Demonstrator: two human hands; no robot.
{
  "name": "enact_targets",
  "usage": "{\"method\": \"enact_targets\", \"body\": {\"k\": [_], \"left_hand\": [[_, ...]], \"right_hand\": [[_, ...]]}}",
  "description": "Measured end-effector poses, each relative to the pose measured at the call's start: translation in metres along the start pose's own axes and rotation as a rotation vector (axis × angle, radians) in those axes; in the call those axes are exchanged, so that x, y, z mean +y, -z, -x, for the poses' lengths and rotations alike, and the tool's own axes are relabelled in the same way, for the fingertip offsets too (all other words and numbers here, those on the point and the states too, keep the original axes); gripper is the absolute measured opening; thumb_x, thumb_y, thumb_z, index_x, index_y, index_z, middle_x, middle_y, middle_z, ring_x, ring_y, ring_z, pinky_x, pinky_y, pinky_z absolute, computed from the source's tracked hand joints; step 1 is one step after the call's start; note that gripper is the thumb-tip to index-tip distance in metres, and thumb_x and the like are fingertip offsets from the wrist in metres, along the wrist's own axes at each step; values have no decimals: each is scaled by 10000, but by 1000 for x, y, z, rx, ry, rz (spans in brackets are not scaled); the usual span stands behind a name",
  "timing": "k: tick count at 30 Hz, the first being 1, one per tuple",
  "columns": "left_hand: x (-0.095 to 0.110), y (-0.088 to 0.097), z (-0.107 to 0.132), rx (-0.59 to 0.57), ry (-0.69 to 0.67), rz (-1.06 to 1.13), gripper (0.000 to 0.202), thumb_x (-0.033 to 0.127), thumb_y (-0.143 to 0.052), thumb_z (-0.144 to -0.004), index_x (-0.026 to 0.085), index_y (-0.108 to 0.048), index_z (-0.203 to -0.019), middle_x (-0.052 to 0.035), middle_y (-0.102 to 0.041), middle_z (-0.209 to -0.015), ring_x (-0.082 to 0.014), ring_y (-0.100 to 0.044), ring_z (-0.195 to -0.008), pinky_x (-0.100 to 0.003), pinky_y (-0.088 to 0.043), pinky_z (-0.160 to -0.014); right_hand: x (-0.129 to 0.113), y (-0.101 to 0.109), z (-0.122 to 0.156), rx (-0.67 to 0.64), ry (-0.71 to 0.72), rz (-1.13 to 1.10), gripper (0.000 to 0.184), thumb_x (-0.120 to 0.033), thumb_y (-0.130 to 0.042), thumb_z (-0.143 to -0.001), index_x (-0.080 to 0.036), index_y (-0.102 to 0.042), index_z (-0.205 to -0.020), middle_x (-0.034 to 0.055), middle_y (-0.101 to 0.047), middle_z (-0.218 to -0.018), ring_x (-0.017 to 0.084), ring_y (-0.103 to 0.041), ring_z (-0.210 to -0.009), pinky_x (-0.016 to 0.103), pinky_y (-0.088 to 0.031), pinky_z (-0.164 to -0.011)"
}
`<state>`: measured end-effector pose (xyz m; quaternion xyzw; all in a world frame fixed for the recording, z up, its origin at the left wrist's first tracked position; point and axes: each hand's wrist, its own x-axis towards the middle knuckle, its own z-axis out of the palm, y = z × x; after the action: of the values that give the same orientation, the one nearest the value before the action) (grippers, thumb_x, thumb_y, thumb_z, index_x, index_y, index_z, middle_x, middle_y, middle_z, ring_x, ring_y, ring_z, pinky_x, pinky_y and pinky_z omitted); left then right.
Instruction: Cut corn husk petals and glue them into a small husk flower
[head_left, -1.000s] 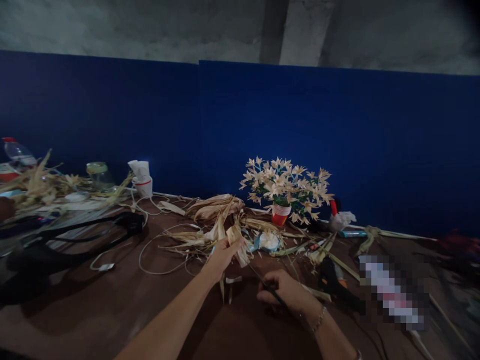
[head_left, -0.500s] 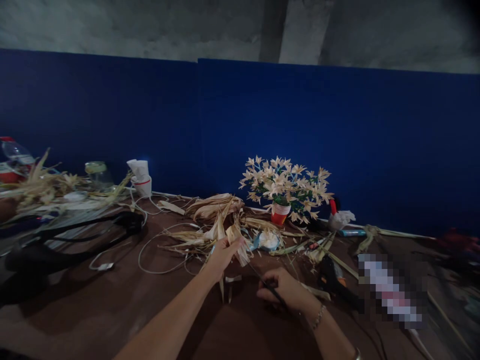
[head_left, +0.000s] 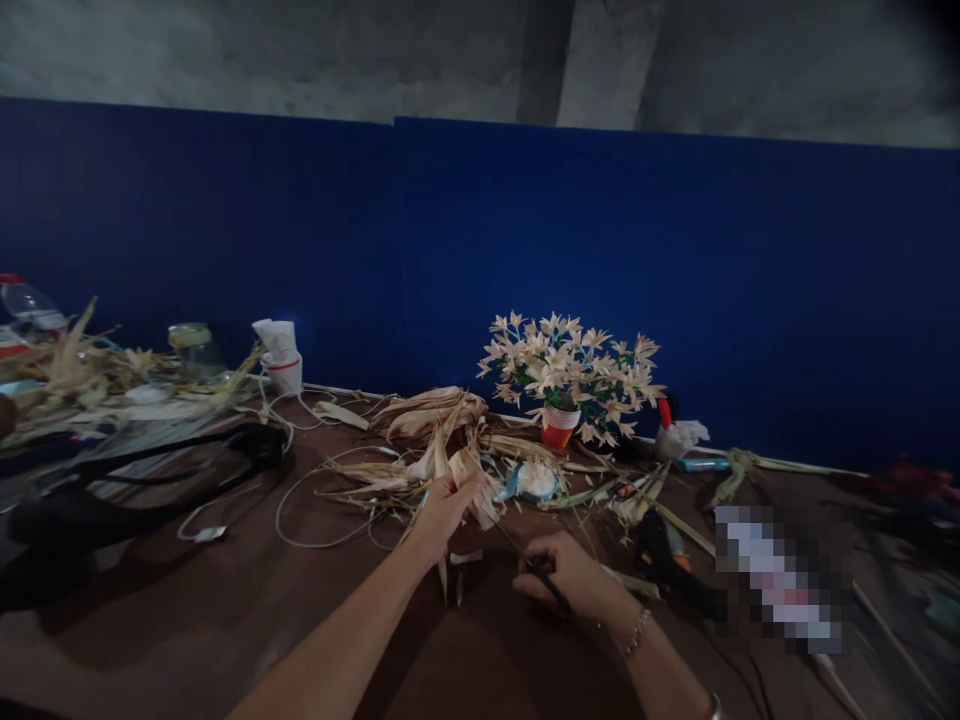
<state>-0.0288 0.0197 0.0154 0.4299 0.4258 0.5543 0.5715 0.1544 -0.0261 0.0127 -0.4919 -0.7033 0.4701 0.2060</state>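
A pale strip of dried corn husk [head_left: 486, 507] is pinched between the thumb and fingers of my left hand [head_left: 439, 520]. My right hand [head_left: 574, 580], lower and to the right, is closed around the black handles of scissors [head_left: 551, 588]. Their thin blades point up and left toward the husk's lower end; whether they touch it I cannot tell. Small husk scraps [head_left: 466, 556] lie on the brown table just below. Behind my left hand is a loose pile of dried husks [head_left: 427, 415], and beside it a light-blue roll [head_left: 538, 482] with pale bits on it.
Husk flowers [head_left: 559, 365] stand in a red paper cup [head_left: 559, 428] at the back. To the right are a black glue gun [head_left: 660, 550] and a blurred-out strip [head_left: 780, 580]. A white cable [head_left: 281, 520], black straps [head_left: 150, 505], a glass jar [head_left: 196, 352] and another paper cup [head_left: 285, 375] sit left.
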Motion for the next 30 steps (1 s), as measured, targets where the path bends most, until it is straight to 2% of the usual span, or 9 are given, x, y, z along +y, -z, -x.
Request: {"method": "enact_targets", "body": {"k": [14, 18, 30], "left_hand": [[-4, -4, 2, 67, -20, 67, 369, 482, -680, -585, 141, -579, -681, 25, -563, -510, -87, -486, -410, -191, -397, -411], [-6, -5, 2, 74, -14, 69, 381, 482, -682, -588, 131, -587, -702, 16, -582, -536, -83, -496, -421, -184, -400, -407], [-6, -8, 6, 120, -14, 153, 374, 471, -698, -581, 136, -576, -695, 25, -585, -537, -96, -517, -429, -202, -425, -381]], "right_hand": [[1, -5, -2, 7, -88, -114, 171, -304, -609, -642, -152, -532, -653, -82, -427, -386, 48, -364, -323, 147, -265, -320], [3, -6, -3, -13, -87, -138, 193, -323, -615, -636, -153, -525, -657, -82, -430, -389, 51, -370, -325, 147, -268, -317], [4, -9, -5, 38, -59, -164, 207, -334, -621, -642, -152, -522, -646, -83, -423, -399, 37, -343, -318, 144, -255, -319]]}}
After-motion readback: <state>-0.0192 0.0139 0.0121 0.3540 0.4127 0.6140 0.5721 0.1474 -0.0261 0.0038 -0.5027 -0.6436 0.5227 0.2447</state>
